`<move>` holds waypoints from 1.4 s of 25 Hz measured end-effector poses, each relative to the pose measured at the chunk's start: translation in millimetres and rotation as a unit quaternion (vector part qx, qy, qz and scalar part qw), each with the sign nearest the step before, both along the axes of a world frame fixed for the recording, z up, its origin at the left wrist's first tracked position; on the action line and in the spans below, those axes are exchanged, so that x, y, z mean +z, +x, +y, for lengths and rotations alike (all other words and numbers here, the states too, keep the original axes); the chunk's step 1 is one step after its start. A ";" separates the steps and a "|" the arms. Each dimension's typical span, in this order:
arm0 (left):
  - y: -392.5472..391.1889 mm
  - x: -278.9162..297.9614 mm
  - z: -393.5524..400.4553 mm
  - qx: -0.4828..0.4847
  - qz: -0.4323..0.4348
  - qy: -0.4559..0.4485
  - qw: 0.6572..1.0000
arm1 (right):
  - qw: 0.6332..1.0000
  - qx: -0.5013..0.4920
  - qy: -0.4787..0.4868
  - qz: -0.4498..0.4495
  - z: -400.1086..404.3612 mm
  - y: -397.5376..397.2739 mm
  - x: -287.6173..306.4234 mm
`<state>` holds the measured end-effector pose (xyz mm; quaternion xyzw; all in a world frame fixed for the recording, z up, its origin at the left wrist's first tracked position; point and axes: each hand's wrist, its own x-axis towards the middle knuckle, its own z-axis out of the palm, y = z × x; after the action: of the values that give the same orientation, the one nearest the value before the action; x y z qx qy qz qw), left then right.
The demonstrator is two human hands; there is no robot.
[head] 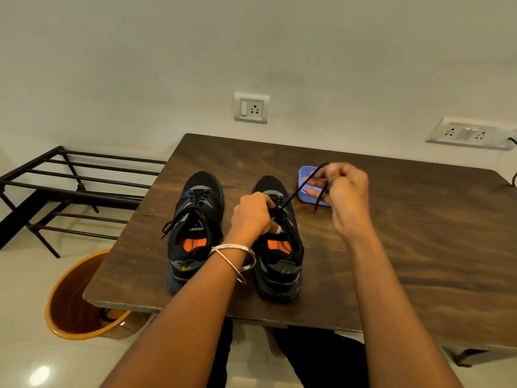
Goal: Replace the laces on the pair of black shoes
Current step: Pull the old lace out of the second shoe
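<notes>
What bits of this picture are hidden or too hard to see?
- Right shoe eyelets, head view: the left hand covers them.
- Blue box, head view: the right hand hides most of it.
- Lace end: blurred inside the right hand's fingers.
- Insole print in the left shoe: too small to read.
- Orange bin: the table cuts it off.

A home room: plain white wall with a socket [251, 108] beyond the left hand [253, 212], a metal shoe rack [70, 180] to its left, tiled floor and an orange bin [75, 301] below the wooden table [419, 233].
</notes>
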<state>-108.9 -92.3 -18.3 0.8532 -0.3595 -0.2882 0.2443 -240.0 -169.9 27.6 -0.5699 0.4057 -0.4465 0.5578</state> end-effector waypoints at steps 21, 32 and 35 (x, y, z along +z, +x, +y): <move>5.2 5.2 3.8 0.100 0.173 -0.220 0.955 | 0.859 0.247 -0.133 0.429 -1.5 20.3 -30.1; 16.8 12.9 4.6 0.240 0.115 -0.287 0.920 | 0.892 0.213 -0.183 0.353 -2.5 22.8 -44.2; 25.4 10.9 7.6 0.208 -0.129 -0.256 0.935 | 0.890 0.219 -0.154 0.369 -6.7 25.5 -45.7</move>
<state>-83.6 -84.7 -7.5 0.8472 -0.2642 -0.0169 0.4605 -214.6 -176.7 -18.2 -0.8470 0.3732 -0.1277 0.3565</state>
